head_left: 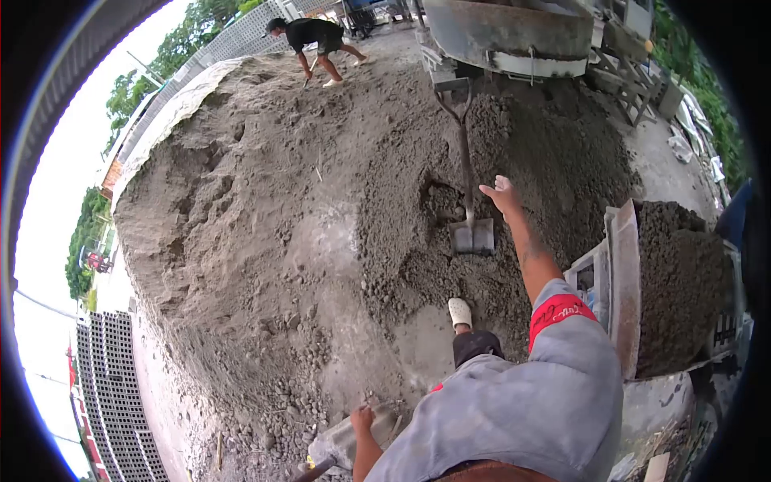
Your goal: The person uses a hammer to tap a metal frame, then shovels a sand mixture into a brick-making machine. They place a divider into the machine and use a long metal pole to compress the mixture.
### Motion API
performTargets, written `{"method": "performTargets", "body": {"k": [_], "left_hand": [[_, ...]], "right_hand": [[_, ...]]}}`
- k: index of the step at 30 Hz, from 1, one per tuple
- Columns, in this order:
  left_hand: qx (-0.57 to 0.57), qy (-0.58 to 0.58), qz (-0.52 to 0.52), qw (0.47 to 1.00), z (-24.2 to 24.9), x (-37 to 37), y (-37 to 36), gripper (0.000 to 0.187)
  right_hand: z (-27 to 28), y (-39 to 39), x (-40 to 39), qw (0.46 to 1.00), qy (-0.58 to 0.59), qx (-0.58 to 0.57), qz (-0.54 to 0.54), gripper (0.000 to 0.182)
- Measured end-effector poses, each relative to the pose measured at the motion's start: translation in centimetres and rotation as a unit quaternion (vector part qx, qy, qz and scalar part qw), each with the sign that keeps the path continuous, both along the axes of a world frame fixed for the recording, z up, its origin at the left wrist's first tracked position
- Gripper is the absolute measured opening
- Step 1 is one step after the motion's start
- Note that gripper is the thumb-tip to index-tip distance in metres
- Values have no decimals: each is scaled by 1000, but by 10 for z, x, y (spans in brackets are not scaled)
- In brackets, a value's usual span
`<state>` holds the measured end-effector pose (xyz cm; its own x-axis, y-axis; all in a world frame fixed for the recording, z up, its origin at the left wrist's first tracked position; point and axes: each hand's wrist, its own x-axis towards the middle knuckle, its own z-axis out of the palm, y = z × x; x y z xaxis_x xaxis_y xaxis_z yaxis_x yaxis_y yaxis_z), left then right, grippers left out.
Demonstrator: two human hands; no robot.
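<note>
My right hand [503,196] reaches forward above the grey mix with thumb and fingers apart, holding nothing. Just left of it stands a shovel [466,161], its handle pointing away and its blade [473,238] resting on the mix. A gap shows between hand and shovel. My left hand [363,418] is low in the view, its fingers curled in. Beside it is a pale grey object [345,440] with a dark bar at its lower end; what kind it is, and whether the hand grips it, I cannot make out.
A large pile of sand and gravel [241,201] fills the middle. A person [315,40] bends over it with a tool. A metal mixer tub [510,36] stands behind. At right is a box of mix [679,281]. Hollow blocks [112,386] are stacked at left.
</note>
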<state>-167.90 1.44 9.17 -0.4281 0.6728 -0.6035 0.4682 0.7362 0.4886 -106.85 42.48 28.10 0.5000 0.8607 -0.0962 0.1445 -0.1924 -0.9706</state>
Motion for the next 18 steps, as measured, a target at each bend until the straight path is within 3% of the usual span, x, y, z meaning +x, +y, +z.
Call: {"method": "performTargets", "body": {"k": [1, 2, 4, 5, 6, 7, 9, 10, 11, 12, 13, 15, 18], "left_hand": [[-57, -6, -9, 998, 6, 1, -2, 26], [-54, -56, 127, 989, 43, 15, 1, 22], [37, 14, -163, 986, 64, 10, 8, 19], [25, 21, -175, 984, 71, 4, 24, 19], [-1, -164, 17, 986, 70, -3, 41, 20], [-25, -335, 214, 917, 78, -3, 56, 21], [1, -88, 31, 996, 106, 28, 95, 22], [-1, 55, -40, 998, 147, 64, 128, 23], [78, 74, -172, 979, 101, 28, 125, 26], [33, 84, -131, 987, 129, 50, 155, 25], [-11, 93, -87, 992, 164, 88, 197, 24], [55, 79, -148, 984, 173, 101, 247, 25], [226, 83, -211, 947, 246, 182, 326, 40]], "right_hand": [[2, 38, 5, 1000, -23, -13, -14, 80], [2, 70, 6, 1000, -11, -12, -21, 80], [4, 126, 20, 997, -59, -48, -25, 88], [8, 146, 22, 995, -79, -49, -46, 90], [11, 166, 23, 992, -99, -52, -63, 91], [0, 186, 26, 991, -92, -63, -69, 91], [-22, 213, 29, 997, -46, -4, -58, 88], [-19, 213, 24, 997, -42, -10, -63, 88], [-14, 209, 17, 996, -67, -41, -46, 78], [-9, 204, 14, 993, -93, -70, -29, 68], [-20, 204, 12, 985, -165, -52, -17, 45], [-26, 190, 1, 987, -147, -56, 34, 38], [-39, 135, -32, 992, -46, 5, 118, 26]]}}
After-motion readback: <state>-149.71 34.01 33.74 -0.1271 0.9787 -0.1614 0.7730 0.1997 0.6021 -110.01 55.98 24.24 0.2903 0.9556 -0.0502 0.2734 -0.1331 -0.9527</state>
